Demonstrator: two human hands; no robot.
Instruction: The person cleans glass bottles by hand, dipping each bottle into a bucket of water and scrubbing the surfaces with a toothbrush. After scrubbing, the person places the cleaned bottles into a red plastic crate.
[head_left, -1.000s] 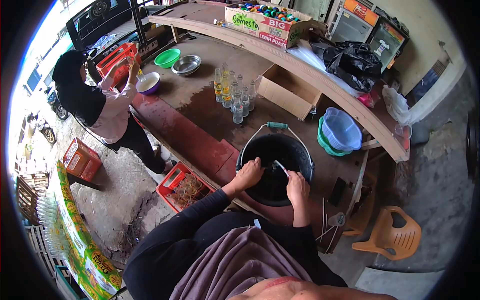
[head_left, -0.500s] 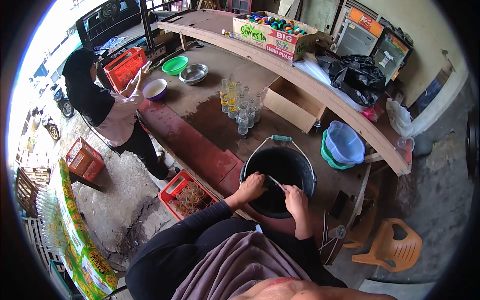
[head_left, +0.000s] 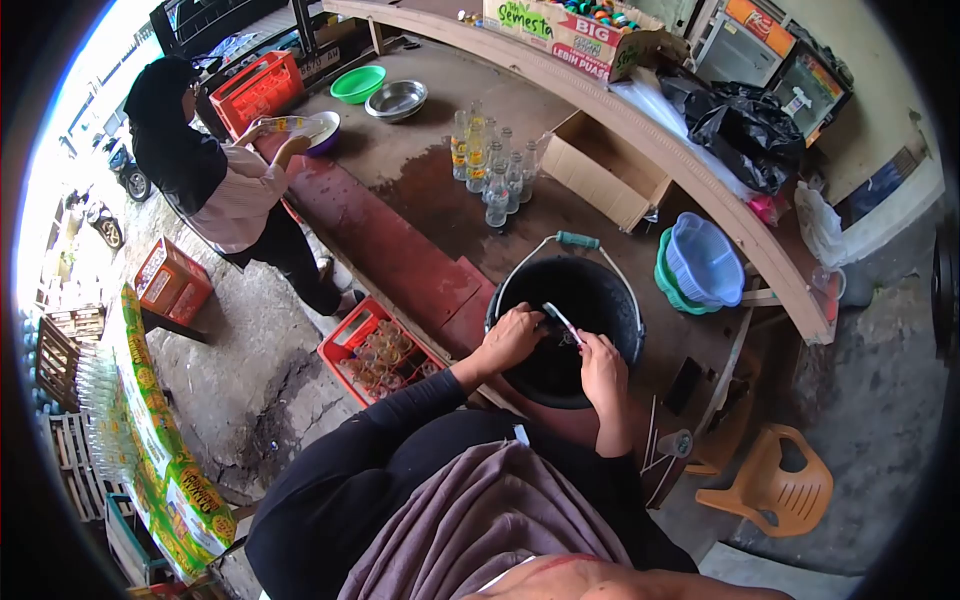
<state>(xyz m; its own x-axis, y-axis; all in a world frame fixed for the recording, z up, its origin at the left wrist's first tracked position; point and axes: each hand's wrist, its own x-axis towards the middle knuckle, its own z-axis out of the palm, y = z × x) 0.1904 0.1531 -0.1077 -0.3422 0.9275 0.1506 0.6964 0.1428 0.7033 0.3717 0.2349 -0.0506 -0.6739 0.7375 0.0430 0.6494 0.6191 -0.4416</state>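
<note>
We now have the toothbrush set at a steeper slant than half a second ago, when it lay flatter; its head has come right up by the fingers of our left hand; this suggests, as we judge it, that both hands are busy with one small spot. Our right hand has its grip closed round the brush's handle; the left hand's fingers are curled, but we cannot tell whether that grip has hold of anything against the dark inside; brush and fingertips are over the mouth of the black bucket, which stands upright on the worktop.

Across from us the other person has also shifted; the hands are now lower, with a bottle held tilted beside the purple bowl; the clustered bottles have kept their place on the worktop beyond our bucket, so for us the change is all in the angle of the brush.
</note>
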